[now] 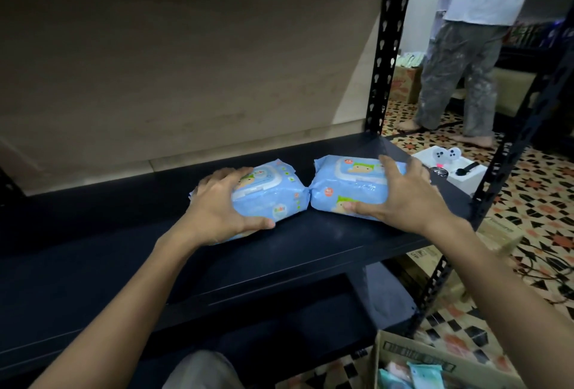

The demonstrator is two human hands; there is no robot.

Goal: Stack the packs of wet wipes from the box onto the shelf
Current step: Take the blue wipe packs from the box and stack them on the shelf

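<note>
Two blue wet-wipe packs lie side by side, ends touching, on the black shelf; left hand grips left pack, right hand grips right pack; more packs wait in the cardboard box (early stage, no stacking yet).

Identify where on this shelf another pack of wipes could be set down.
The black shelf is bare left of the left pack, along the front edge before both packs, and behind them toward the wall. The right end is crowded: the right pack and right hand fill it.
</note>
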